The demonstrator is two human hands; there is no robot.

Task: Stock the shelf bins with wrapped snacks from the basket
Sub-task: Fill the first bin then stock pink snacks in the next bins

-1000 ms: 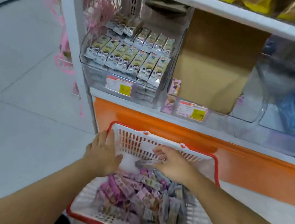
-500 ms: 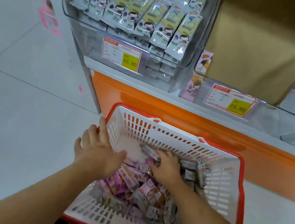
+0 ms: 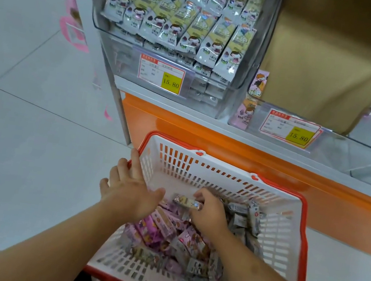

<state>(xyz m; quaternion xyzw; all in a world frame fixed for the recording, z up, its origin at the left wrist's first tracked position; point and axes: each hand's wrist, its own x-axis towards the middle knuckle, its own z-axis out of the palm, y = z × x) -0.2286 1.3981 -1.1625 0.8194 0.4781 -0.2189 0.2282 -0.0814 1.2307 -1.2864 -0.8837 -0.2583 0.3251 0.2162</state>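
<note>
Currently your right hand (image 3: 210,214) is closed on one wrapped snack bar (image 3: 187,201), pinched just above the heap in the basket (image 3: 284,233). Your left hand (image 3: 130,190) rests open, fingers spread, against the basket's left rim; it grips nothing. The basket sits on the floor directly below the orange shelf base (image 3: 239,147).

Progress assessment: the left clear bin (image 3: 254,61) is already well filled with rows of white-and-yellow packets (image 3: 211,41). The right clear bin (image 3: 339,151) shows only two pink packets (image 3: 245,112) at its left end; the rest appears bare in front of a brown cardboard box (image 3: 329,54). A large pile of pink and grey snacks (image 3: 163,235) remains in the basket, so most of the stocking appears still to be done.
</note>
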